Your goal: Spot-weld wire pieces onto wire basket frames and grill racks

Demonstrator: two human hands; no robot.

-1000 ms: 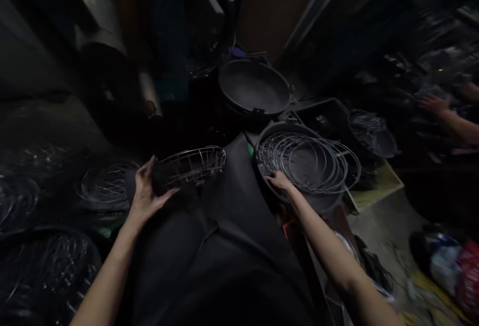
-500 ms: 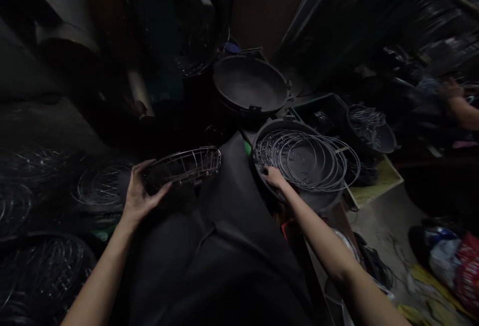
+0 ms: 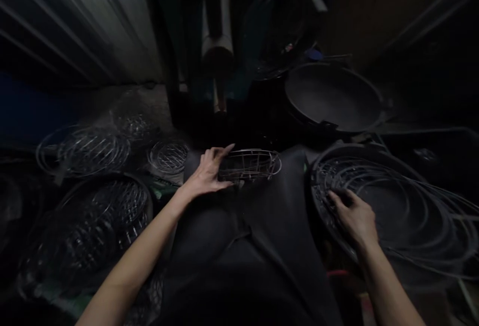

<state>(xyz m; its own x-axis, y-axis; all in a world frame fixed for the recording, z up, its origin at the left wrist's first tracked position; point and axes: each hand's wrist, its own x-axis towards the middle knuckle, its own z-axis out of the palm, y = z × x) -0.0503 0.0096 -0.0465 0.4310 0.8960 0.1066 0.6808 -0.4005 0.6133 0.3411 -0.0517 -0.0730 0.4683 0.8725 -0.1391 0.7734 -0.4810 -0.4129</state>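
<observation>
Between the thumb and fingers of my left hand (image 3: 207, 172) is the left end of a small round wire basket (image 3: 256, 163). The basket lies at the far end of the dark apron (image 3: 239, 246) over my lap. My right hand (image 3: 357, 216) is over the left side of a wide dark basin (image 3: 333, 238), its fingers curled by a heap of small wire pieces (image 3: 325, 178). Whatever those fingers pinch is too dark and small to make out. Large thin wire rings (image 3: 426, 201) lie in the same basin, right of that hand.
A round shallow pan (image 3: 333, 96) stands beyond the basin. On the left, a tub (image 3: 149, 201) holds several wire baskets, with more wire pieces (image 3: 93, 149) stacked behind it. A machine with a vertical shaft (image 3: 217, 46) stands ahead.
The view has swung left, so things appear farther right. My left hand still holds the wire basket. My right hand stays at the basin's left side, its fingers now curled near the small wire pieces.
</observation>
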